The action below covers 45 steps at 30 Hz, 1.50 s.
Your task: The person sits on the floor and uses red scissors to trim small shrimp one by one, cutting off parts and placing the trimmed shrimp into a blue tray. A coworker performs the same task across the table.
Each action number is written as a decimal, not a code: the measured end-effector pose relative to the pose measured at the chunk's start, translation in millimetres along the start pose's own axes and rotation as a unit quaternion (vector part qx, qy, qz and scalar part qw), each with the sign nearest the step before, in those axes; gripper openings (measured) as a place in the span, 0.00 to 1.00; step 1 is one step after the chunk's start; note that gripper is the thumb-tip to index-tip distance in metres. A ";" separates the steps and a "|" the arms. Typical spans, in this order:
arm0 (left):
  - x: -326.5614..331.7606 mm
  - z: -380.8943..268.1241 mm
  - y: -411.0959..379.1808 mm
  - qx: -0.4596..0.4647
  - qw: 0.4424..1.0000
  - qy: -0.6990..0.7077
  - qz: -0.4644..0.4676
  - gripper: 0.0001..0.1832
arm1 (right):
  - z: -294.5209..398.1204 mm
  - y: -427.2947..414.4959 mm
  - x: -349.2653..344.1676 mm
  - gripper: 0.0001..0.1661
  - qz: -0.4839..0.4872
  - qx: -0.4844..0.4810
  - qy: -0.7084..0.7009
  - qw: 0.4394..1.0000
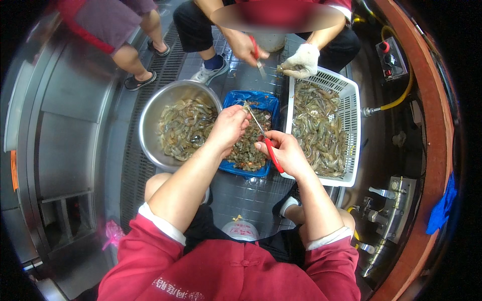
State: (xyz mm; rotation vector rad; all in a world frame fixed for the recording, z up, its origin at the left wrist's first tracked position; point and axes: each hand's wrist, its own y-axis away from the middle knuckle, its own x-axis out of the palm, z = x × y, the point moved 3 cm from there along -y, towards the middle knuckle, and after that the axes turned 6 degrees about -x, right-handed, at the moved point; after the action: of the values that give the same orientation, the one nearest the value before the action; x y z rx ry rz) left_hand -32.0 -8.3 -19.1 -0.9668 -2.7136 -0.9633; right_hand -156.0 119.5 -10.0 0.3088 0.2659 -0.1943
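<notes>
My left hand (231,128) pinches a small shrimp (245,107), mostly covered by the fingers. Red-handled scissors (272,152) are gripped in my right hand (282,150), their metal blades pointing up and left to the shrimp; I cannot tell whether they touch it. Both hands hover over a blue-lined bin (246,174) of shrimp trimmings (250,156). Left of it a round steel basin (147,145) contains many grey shrimp (184,128). To the right, a white plastic basket (352,146) holds more whole raw shrimp (318,128).
Opposite me sits a co-worker, one hand (244,47) with red-handled scissors (258,56), the other in a white glove (303,62). Another person's legs (130,62) stand at upper left. A floor drain grate (133,158) runs left. Gas valves (391,203) and a yellow hose (401,99) line the right.
</notes>
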 end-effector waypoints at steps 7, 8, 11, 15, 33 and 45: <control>-2.7 -0.6 0.6 -0.022 1.000 -0.009 0.008 0.10 | 3.2 0.9 1.1 0.19 0.005 0.018 -0.047 0.999; -3.7 -0.1 -0.1 -0.024 1.000 -0.009 0.007 0.10 | 4.8 1.4 1.1 0.19 0.009 0.029 -0.072 0.997; -3.7 -0.7 -0.1 -0.029 1.000 -0.007 0.005 0.11 | 8.1 2.6 1.5 0.18 0.018 0.054 -0.135 0.989; -4.5 -1.6 1.0 -0.031 0.999 -0.005 0.006 0.11 | 9.7 2.9 2.2 0.18 0.027 0.074 -0.184 0.980; -11.0 15.3 -15.0 0.086 0.985 -0.143 -0.053 0.12 | -3.9 -2.6 3.3 0.22 -0.028 0.031 -0.029 0.999; -3.1 -2.7 1.1 -0.003 0.997 -0.081 -0.003 0.12 | -3.7 -4.3 -9.3 0.18 -0.058 0.098 -0.169 0.979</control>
State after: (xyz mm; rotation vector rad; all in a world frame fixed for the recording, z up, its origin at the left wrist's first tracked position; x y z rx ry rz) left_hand -29.1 -10.9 -17.3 -1.0832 -2.8483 -0.9329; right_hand -166.6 118.0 -12.0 0.4505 -0.0728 -0.3842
